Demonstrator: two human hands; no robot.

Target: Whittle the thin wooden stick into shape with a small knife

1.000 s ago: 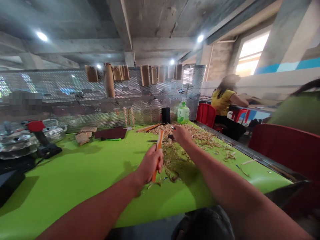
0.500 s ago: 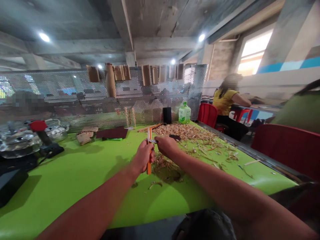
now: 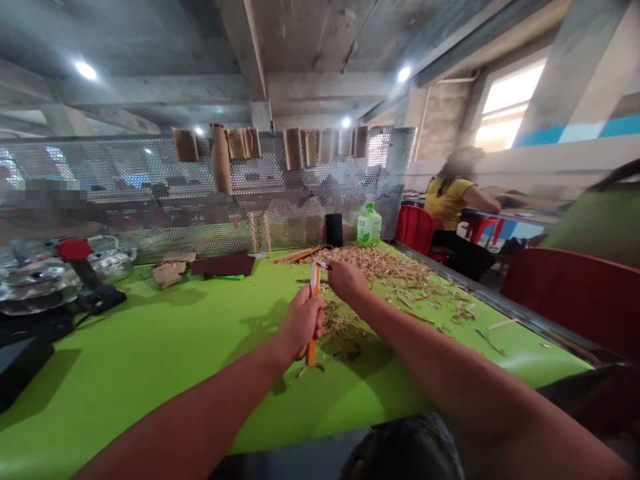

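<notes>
My left hand (image 3: 304, 319) is wrapped round an orange stick (image 3: 312, 353), which stands nearly upright above the table. Pale bare wood shows on the stick's upper part. Closed on a small knife (image 3: 325, 266), my right hand (image 3: 349, 281) is at the stick's top end, with the short blade against or very near the wood. The handle is hidden in the fist. Below and behind both hands lie curled wood shavings (image 3: 345, 317).
A large heap of shavings (image 3: 385, 263) covers the back right of the green table (image 3: 165, 373). Behind it stand a green bottle (image 3: 369, 227) and a black block (image 3: 334, 230). Metal kettles (image 3: 40, 283) are at the left. Bamboo pieces (image 3: 293, 149) hang on a perforated screen. A person in yellow (image 3: 450, 200) sits beyond.
My left hand and the stick have moved right and slightly down. My right hand has shifted right and up, carrying the knife to the stick's top end.
</notes>
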